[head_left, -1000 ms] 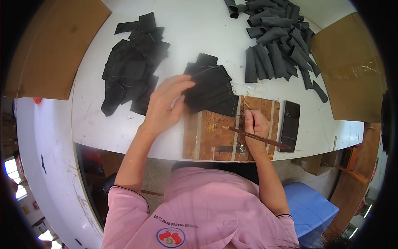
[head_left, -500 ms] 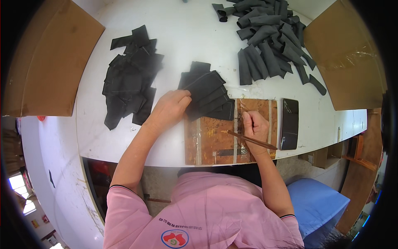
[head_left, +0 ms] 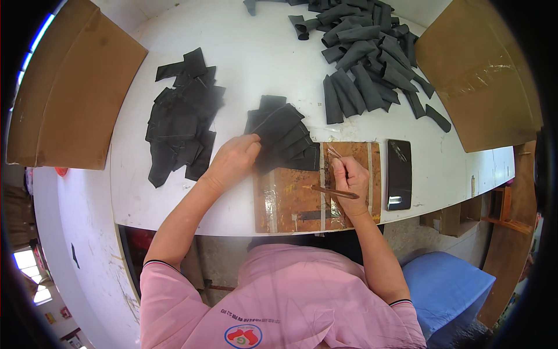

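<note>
- Black fabric pieces (head_left: 285, 128), overlapped in a fan at the centre of the frame; their lower edge overlaps the top of a worn brown board (head_left: 288, 198), and pale lines run along some borders.
- Left hand (head_left: 235, 157), left of centre: fingers curled close together, tips at the fan's left border. Whether they pinch a layer or merely rest against it cannot be told.
- Right hand (head_left: 351, 177), right of centre above the board: fingers closed round a slim brown stick (head_left: 331, 191), whose narrower end points left. A thin pale item near the thumb is too small to identify.
- Flat pile (head_left: 180, 122), upper left: loosely heaped black pieces, apart from the fan and touched by neither hand.
- Tubular pieces (head_left: 360, 52), upper right: a large heap of dark grey rolls, several with open ends showing.
- Extent of the work, as judged from the layout: the rolled pieces appear to have been shaped already, whereas those in the fan lie flat, apparently yet to be dealt with. The standing of the flat pile is uncertain: it may be waiting or set aside.
- Surroundings: dark phone (head_left: 399, 174) just right of the board; cardboard boxes (head_left: 75, 87) at both upper sides; white table (head_left: 256, 64) beneath all.
</note>
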The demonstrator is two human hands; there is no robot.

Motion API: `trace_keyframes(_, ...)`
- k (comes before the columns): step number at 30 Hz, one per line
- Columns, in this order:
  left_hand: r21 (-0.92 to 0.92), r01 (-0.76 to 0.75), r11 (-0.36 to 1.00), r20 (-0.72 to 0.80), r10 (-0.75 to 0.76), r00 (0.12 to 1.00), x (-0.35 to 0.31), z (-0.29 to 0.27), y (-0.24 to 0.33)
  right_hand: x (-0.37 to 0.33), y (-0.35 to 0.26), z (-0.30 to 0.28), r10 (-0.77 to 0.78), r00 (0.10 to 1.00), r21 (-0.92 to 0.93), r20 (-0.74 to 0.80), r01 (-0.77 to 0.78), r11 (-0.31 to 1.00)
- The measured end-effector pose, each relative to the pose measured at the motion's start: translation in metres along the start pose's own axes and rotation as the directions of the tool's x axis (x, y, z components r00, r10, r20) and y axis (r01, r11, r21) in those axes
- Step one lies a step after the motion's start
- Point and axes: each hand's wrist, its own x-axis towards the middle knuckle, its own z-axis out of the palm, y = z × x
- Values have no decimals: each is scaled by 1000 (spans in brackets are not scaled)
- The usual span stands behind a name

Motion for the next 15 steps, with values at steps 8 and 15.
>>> trace_keyframes(8, -729, 392, 562, -90, -646, 758, -15, -19, 61, -1, 2, -2, 3, 1000, 26, 2, -3, 1000)
trace_keyframes(15, -948, 304, -95, 260, -784, 564, -16, -35, 129, -8, -6, -10, 64, 998, 144, 22, -67, 987)
